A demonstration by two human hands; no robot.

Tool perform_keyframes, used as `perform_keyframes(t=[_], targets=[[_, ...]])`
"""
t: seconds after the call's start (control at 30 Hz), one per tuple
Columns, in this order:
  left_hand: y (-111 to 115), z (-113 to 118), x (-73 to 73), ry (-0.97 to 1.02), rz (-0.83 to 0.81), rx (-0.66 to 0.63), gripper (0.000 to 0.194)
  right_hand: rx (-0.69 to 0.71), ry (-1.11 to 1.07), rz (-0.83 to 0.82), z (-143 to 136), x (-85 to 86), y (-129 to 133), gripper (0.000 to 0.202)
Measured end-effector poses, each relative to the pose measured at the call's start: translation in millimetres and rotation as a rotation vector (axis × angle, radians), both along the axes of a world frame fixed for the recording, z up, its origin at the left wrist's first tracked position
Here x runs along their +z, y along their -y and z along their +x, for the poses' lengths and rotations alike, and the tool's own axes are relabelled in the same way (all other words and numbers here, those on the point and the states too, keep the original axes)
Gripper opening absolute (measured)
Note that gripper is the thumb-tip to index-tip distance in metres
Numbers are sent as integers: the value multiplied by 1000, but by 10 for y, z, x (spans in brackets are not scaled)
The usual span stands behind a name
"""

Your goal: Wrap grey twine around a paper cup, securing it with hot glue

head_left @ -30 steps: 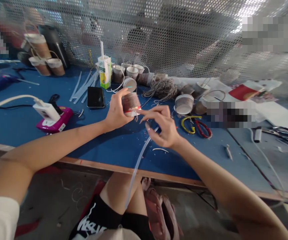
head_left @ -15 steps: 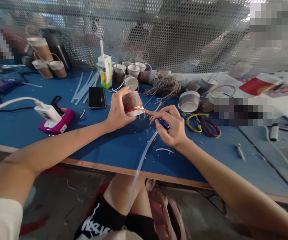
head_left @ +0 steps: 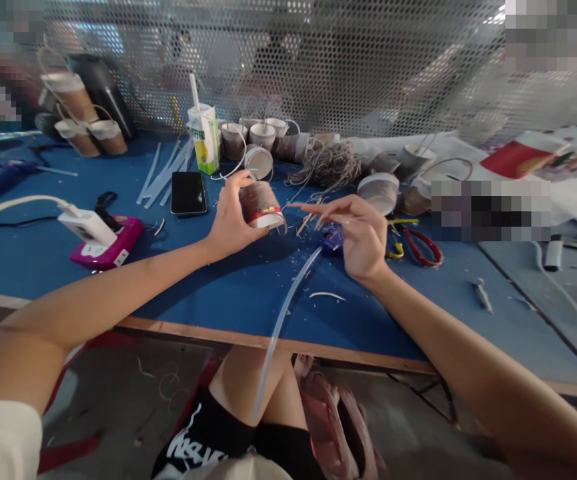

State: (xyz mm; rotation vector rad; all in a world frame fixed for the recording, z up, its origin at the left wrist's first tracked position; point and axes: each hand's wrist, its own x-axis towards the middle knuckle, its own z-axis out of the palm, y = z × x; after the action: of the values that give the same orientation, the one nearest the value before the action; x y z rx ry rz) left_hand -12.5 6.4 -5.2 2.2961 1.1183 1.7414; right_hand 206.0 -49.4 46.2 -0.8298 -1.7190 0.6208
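My left hand (head_left: 231, 217) grips a small cup wrapped in brown cord (head_left: 259, 202), tilted on its side, with a red band near its white rim. To the right of the cup is my right hand (head_left: 363, 233), its fingers apart and holding nothing. Beside its wrist a blue glue gun (head_left: 331, 240), partly hidden by the hand, rests on the blue table (head_left: 208, 293). A long translucent glue stick (head_left: 284, 310) runs from the gun over the table's front edge.
Behind the cup stand a drink carton (head_left: 203, 140), a phone (head_left: 189, 193) and several cord-wrapped cups. A cord bundle (head_left: 325, 163) lies further right, near red-handled scissors (head_left: 423, 248). A pink power socket (head_left: 111, 243) sits at left.
My right hand has let go of the blue glue gun and moved right, its fingers opening. The cup in my left hand has shifted slightly left in the view.
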Motion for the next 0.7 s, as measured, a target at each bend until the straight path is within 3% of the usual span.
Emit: perform_keyframes(t=[0.1, 0.2, 0.4, 0.53, 0.63, 0.7], targets=[[20, -2, 19, -7, 20, -20, 92, 186, -130, -117, -74, -23, 49, 12], [40, -10, 38, -15, 28, -72, 91, 161, -158, -171, -97, -42, 32, 12], [45, -28, 35, 1, 17, -143, 94, 10, -237, -222, -42, -51, -102, 15], [29, -36, 34, -8, 42, -124, 89, -184, -229, -211, -29, -44, -133, 16], [23, -34, 30, -16, 43, -90, 91, -385, -264, -124, -3, -58, -131, 16], [18, -33, 19, -10, 28, -78, 91, -427, -156, -3, 40, -77, -131, 15]])
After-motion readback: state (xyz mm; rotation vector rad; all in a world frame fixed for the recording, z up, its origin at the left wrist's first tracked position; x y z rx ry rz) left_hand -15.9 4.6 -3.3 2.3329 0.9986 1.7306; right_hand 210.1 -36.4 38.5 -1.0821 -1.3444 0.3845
